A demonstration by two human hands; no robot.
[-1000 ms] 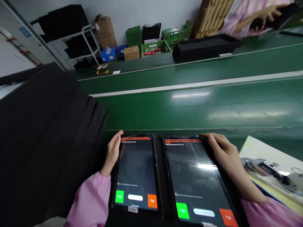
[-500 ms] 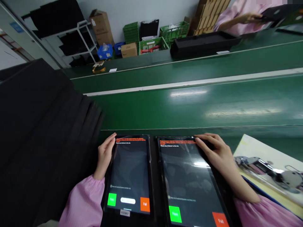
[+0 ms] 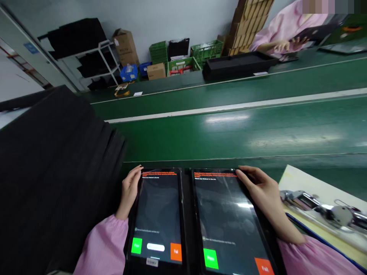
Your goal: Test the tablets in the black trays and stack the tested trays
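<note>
A tall black stack [image 3: 57, 183] stands close by the left hand [image 3: 130, 187]; an elbow's nudge could topple it. That hand touches the left tablet's [image 3: 159, 210] upper outer corner, the right hand [image 3: 262, 189] the right tablet's [image 3: 226, 217]; I can't tell whether either is gripping. Both tablets lie side by side before a green bench [image 3: 172, 137]. Beyond: a white rack [image 3: 105, 44], green crates [image 3: 208, 51], a co-worker [image 3: 286, 28].
</note>
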